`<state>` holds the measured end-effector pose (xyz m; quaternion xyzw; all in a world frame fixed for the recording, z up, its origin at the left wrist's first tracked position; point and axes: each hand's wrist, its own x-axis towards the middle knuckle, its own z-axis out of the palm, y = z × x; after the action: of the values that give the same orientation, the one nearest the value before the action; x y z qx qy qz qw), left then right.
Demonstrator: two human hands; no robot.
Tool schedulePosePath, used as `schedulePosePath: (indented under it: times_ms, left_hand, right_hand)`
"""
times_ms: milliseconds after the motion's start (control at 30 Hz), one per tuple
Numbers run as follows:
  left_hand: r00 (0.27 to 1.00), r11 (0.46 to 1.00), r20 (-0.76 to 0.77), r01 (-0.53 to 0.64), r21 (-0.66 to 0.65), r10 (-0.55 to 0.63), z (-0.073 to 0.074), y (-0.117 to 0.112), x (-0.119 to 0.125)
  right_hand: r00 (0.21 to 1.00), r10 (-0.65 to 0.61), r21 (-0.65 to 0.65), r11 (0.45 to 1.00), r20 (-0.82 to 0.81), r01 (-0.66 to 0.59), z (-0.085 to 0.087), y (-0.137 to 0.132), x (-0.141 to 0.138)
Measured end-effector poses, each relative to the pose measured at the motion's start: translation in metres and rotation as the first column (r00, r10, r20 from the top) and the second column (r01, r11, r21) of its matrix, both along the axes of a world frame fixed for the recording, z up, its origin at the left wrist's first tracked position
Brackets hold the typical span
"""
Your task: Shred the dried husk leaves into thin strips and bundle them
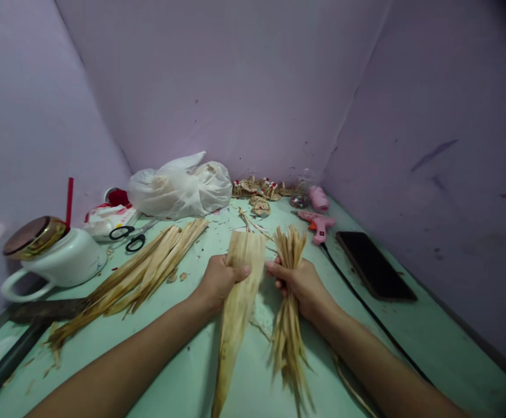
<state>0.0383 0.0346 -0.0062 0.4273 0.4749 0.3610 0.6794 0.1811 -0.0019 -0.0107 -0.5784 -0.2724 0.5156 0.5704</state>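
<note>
My left hand [221,280] grips a wide, flat dried leaf strip [241,302], thumb on its face; the strip narrows toward me. In my right hand [302,284] is a bundle of thin dried leaf strips [288,331], fingers wrapped round its middle, its ends fanning out above and below. The two hands are side by side, a small gap between the strip and the bundle. Another pile of dried leaf strips [148,273] lies on the table left of my left hand. The fingers under the wide strip are hidden.
Black-handled scissors [134,239], a white mug [68,261] and a hammer [39,325] lie left. At the back are a white plastic bag [183,188] and woven pieces [257,188]. A pink glue gun [318,223] with its cord and a phone [375,264] are right.
</note>
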Motion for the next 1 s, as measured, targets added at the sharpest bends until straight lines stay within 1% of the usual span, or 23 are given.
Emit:
schedulePosePath:
  times_ms: [133, 200, 300, 400, 533, 633, 700, 767, 900, 1000]
  left_hand:
    - [0.999, 0.998, 0.029, -0.045, -0.034, 0.046, -0.002, 0.006, -0.003]
    - [0.998, 0.999, 0.029, -0.046, -0.029, 0.047, -0.004, 0.006, -0.003]
    - [0.999, 0.999, 0.026, -0.023, 0.027, 0.023, -0.007, 0.004, -0.001]
    - [1.000, 0.995, 0.006, -0.004, 0.099, 0.004, -0.010, 0.001, 0.000]
    - [0.999, 0.988, -0.047, 0.019, 0.152, -0.012, -0.012, -0.001, 0.000]
    - [0.999, 0.988, -0.024, 0.029, 0.149, -0.026, -0.010, -0.003, 0.001]
    - [1.000, 0.989, -0.010, 0.028, 0.145, -0.027, -0.008, -0.004, 0.000]
    - [0.998, 0.988, -0.026, 0.055, 0.144, -0.052, -0.007, -0.005, 0.000]
    - [0.990, 0.982, -0.056, 0.135, 0.129, -0.129, -0.007, -0.005, -0.001]
    - [0.990, 0.979, -0.050, 0.137, 0.153, -0.131, -0.010, -0.006, -0.001]
  right_hand:
    - [0.981, 0.054, -0.069, 0.995, -0.185, -0.068, 0.002, 0.004, 0.009]
    - [0.966, 0.101, -0.064, 0.991, -0.237, -0.119, 0.002, 0.003, 0.007]
    - [0.948, 0.164, -0.024, 0.984, -0.271, -0.177, 0.001, -0.002, -0.001]
    - [0.959, 0.179, -0.006, 0.983, -0.219, -0.185, 0.000, -0.005, -0.008]
    - [0.983, 0.168, -0.060, 0.983, -0.074, -0.172, -0.002, -0.006, -0.010]
    - [0.983, 0.180, -0.082, 0.981, 0.026, -0.178, -0.004, -0.005, -0.009]
    - [0.978, 0.199, -0.074, 0.978, 0.061, -0.195, -0.006, -0.005, -0.009]
    - [0.973, 0.212, -0.060, 0.976, 0.095, -0.207, -0.007, -0.005, -0.009]
    - [0.966, 0.222, -0.045, 0.975, 0.132, -0.218, -0.008, -0.006, -0.009]
    - [0.961, 0.231, -0.069, 0.972, 0.149, -0.223, -0.008, -0.007, -0.009]
